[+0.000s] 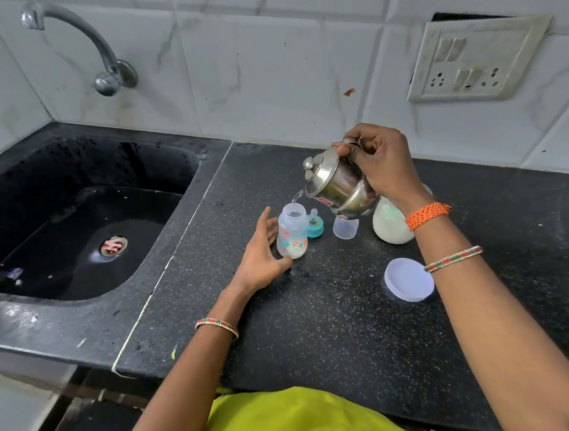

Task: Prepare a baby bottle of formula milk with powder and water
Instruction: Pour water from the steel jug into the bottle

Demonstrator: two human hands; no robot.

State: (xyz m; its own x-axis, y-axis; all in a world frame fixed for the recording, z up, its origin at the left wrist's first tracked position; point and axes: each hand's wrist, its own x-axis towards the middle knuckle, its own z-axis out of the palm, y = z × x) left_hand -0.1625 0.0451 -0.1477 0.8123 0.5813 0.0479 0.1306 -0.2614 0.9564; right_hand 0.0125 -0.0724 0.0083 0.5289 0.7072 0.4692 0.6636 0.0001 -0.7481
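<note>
- Nearest the person, at about 4 o'clock from the bottle, a round translucent plastic lid (409, 279) lies flat on the speckled black stone counter (321, 332) — the jar's cap, by the look of it, already off.
- The left hand (262, 255) cups the baby bottle (292, 233) from 9 o'clock, fingers spread and relaxed, thumb by its base; whether it actually touches is hard to tell.
- The bottle stands upright, cloudy soft plastic with orange print, mouth uncovered.
- Just beside it at 3 o'clock sit the teal-ringed teat (315, 224) and a clear dome cap (345, 228), both waiting.
- Water's going in: the right hand (382, 165) grips the shiny steel kettle (337, 185) by its handle, tilted, a thin stream dropping from the spout into the bottle.
- Behind the wrist, a rounded jar (390, 225) of pale powder, apparently still untouched.
- So: early days — powder, teat and shaking probably remain.
- Far at 10 o'clock, a wet black sink (68, 199).
</note>
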